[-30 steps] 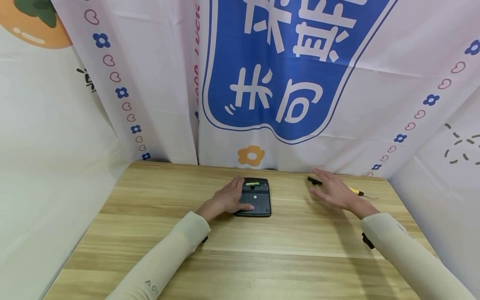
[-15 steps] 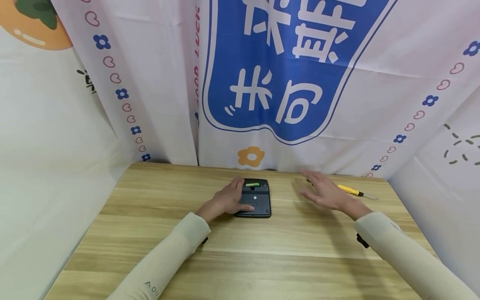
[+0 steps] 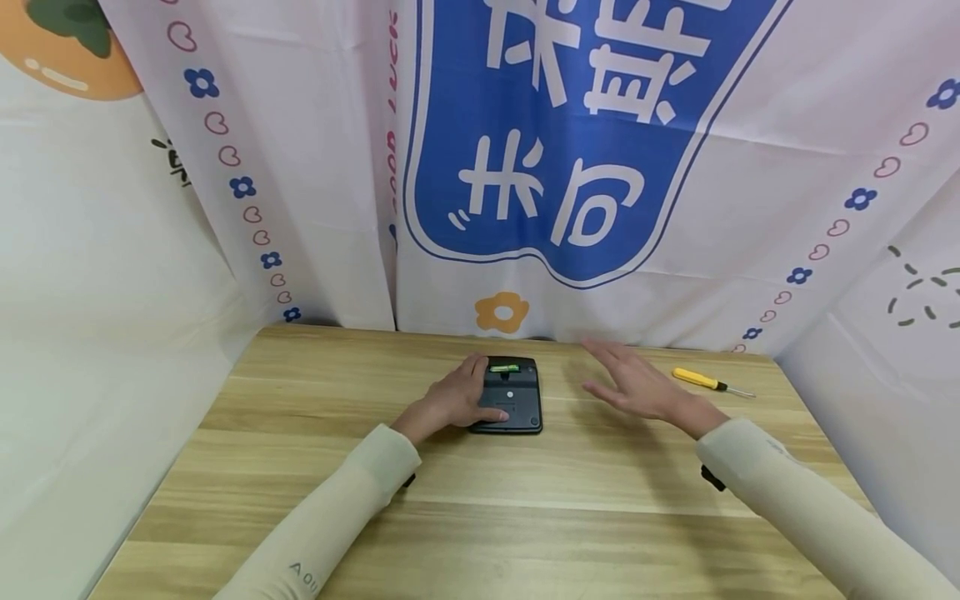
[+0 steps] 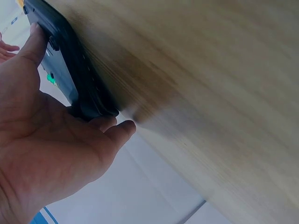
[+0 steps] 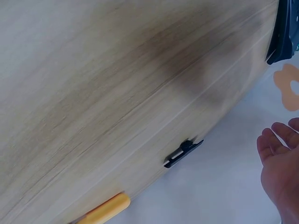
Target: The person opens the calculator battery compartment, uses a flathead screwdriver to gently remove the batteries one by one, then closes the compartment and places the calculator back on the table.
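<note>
A black calculator (image 3: 525, 408) lies back side up at the far middle of the table, with a green battery (image 3: 505, 367) in its uncovered slot. My left hand (image 3: 453, 396) grips its left side, thumb (image 4: 35, 44) on the back and fingers at the edge. To its right, my right hand (image 3: 637, 385) hovers over the wood with fingers spread, holding nothing. A small black battery cover (image 5: 183, 153) lies near the table's back edge in the right wrist view. My right hand hides it in the head view.
A screwdriver (image 3: 697, 379) with a yellow handle lies at the back right of the wooden table (image 3: 480, 533). Printed cloth (image 3: 450, 300) hangs directly behind the table's back edge, and white cloth walls flank both sides.
My right hand has moved left, away from the screwdriver, uncovering its yellow handle and passing over the battery cover. My left hand and the calculator have stayed put.
</note>
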`<state>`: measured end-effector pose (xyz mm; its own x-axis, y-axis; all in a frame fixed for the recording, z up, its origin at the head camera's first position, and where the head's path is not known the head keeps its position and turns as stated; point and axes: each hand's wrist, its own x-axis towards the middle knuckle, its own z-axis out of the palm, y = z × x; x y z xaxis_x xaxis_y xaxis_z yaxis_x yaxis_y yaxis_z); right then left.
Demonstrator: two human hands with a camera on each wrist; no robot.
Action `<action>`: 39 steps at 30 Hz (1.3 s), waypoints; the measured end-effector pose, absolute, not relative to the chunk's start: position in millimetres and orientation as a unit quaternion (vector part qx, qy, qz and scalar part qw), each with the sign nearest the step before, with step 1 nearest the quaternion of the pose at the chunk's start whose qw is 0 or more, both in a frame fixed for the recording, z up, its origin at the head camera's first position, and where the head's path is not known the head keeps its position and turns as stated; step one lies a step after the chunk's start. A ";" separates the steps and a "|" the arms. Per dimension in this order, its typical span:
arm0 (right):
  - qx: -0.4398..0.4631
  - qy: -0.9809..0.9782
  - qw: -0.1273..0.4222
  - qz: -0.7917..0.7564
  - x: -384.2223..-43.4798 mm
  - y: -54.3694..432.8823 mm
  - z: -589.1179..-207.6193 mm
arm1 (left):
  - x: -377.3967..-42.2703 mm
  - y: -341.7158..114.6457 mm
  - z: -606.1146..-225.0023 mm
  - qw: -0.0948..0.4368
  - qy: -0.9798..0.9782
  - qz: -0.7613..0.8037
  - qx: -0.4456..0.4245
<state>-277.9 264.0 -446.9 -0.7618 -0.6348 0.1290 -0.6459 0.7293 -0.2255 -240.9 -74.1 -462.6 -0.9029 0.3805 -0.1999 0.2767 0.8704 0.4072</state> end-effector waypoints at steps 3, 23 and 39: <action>0.345 -0.930 0.019 0.129 -277.5 260.2 -446.0 | -240.8 -73.9 -461.9 0.138 0.957 0.190 0.172; 0.374 -0.919 0.018 0.127 -272.2 229.6 -445.7 | -238.8 -72.8 -461.1 0.144 0.956 0.192 0.171; 0.403 -0.906 0.035 0.123 -271.8 207.3 -447.2 | -240.1 -73.8 -460.3 0.144 0.955 0.196 0.172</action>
<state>-271.8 207.3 -447.2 -0.6721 -0.7224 0.1624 -0.7395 0.6440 -0.1958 -240.1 -73.8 -460.3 -0.8995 0.3848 -0.2072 0.2721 0.8641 0.4234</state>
